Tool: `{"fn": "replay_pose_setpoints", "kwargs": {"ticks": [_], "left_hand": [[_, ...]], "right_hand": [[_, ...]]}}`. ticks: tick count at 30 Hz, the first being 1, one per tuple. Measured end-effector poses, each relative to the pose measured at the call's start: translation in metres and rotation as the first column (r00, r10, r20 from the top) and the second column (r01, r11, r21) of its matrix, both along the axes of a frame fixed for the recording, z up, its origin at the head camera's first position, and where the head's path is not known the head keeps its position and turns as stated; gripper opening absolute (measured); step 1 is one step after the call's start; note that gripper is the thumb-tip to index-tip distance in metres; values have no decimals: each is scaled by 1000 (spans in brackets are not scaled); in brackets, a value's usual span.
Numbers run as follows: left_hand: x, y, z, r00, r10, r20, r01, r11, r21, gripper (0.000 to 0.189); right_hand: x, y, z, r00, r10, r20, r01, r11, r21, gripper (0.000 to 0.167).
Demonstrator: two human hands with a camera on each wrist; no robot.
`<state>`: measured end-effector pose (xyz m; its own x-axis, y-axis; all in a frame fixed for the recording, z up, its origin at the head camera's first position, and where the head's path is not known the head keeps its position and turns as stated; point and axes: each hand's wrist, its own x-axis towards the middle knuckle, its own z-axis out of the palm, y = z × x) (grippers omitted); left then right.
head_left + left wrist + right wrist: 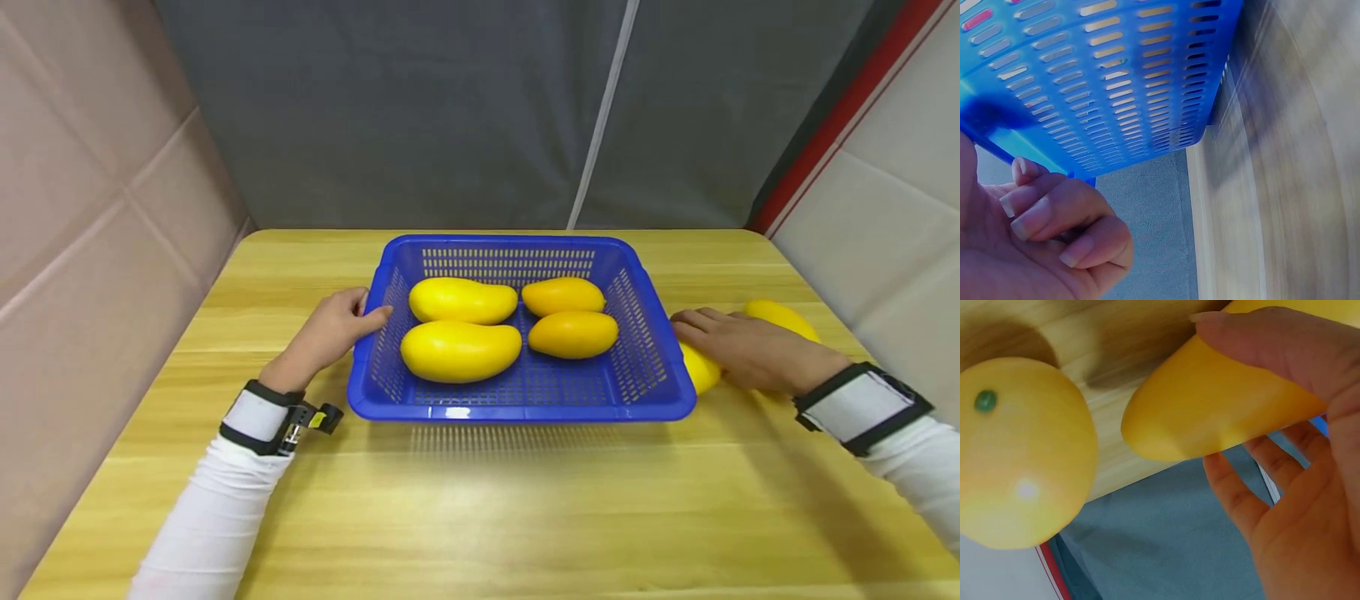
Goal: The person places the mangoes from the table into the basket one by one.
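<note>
A blue plastic basket holds two large yellow mangoes on its left side and two smaller orange-yellow mangoes on its right. My left hand grips the basket's left rim, thumb over the top and fingers curled outside, as the left wrist view shows of the fingers. Just outside the right wall, my right hand holds another yellow mango, thumb on one side and fingers on the other. Beyond that hand lies one more yellow mango, its green stem spot showing in the right wrist view.
Everything is on a light wooden table. A grey curtain hangs behind its far edge. Pale padded panels flank the table, and a red strip runs along the right one.
</note>
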<state>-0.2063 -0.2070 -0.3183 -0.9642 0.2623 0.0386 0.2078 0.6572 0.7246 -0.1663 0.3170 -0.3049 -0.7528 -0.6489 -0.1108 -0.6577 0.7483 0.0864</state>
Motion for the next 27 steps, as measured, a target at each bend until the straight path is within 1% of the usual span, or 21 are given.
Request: {"fn": "replay_pose_setpoints", "kwargs": {"ticks": [2, 6, 9, 12, 17, 20, 27], "left_hand": [[0, 1, 1, 1000, 3, 2, -3, 1000, 4, 36], [0, 1, 1, 1000, 11, 5, -11, 1000, 9, 35], [0, 1, 1, 1000, 9, 8, -9, 1000, 9, 36], [0, 1, 0, 1000, 6, 13, -6, 1000, 15, 36], [0, 1, 0, 1000, 8, 14, -8, 1000, 18, 36], [0, 1, 0, 1000, 8, 14, -8, 1000, 18, 37], [0, 1, 0, 1000, 8, 7, -8, 1000, 11, 36]], "right_hand": [[1, -1, -1, 1000, -16, 15, 16, 1000, -9, 73], [1, -3, -1, 999, -20, 33, 21, 999, -28, 79], [0, -5, 0, 998, -35, 53, 36, 999, -24, 81], [0, -6, 2, 998, -57, 42, 57, 998, -12, 81], [-1, -5, 11, 997, -75, -8, 75, 997, -27, 82], [-1, -3, 17, 995, -93, -20, 92, 995, -25, 82], [-2, 7, 39, 980, -194, -30, 195, 981, 6, 81]]}}
